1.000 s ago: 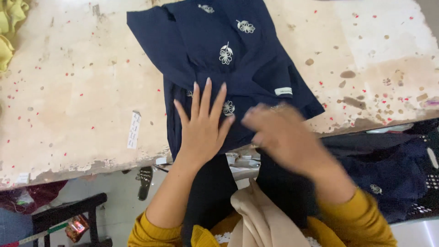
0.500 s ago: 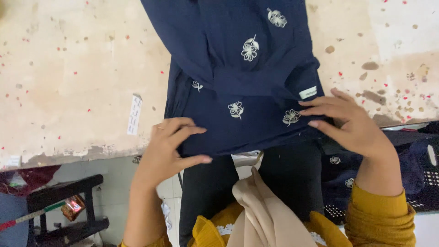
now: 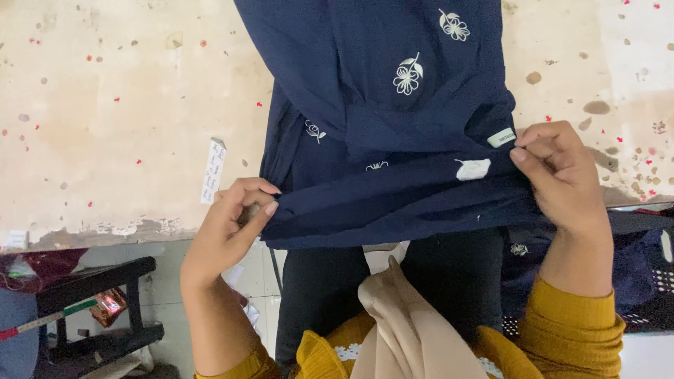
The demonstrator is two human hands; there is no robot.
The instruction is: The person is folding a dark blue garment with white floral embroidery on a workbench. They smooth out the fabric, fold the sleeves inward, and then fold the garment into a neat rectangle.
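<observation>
Left hand [image 3: 228, 228], right hand [image 3: 558, 175] pinch navy garment [image 3: 393, 140]

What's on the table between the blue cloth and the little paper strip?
Nothing. In the head view, only bare stained table shows between the paper strip and the blue cloth.

Left hand [image 3: 228, 228] and right hand [image 3: 558, 175] pinch navy garment [image 3: 393, 133] — on worn table [image 3: 105, 105].
</observation>
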